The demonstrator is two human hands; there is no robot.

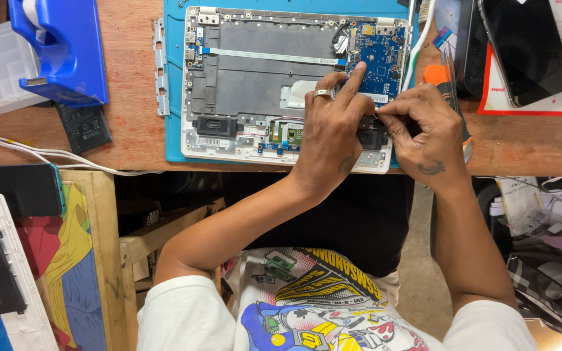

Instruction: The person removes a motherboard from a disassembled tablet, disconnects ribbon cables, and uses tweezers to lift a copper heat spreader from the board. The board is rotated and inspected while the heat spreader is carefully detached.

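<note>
An opened white laptop base (229, 84) lies on a blue mat (173, 78), its grey inner plate, blue circuit board (380, 49) and left black speaker (216, 125) exposed. My left hand (333, 123), a ring on one finger, rests over the lower right of the base, fingertips touching the edge of the circuit board. My right hand (424, 127) pinches something small beside the right black speaker (372, 138); the hands hide what it is. The two hands touch each other.
A blue tape dispenser (63, 45) and a black battery (84, 127) sit at left, with a metal hinge strip (160, 68). Dark phones (525, 45) and an orange-handled tool (438, 77) lie at right. White cables (47, 155) cross the wooden desk (131, 130).
</note>
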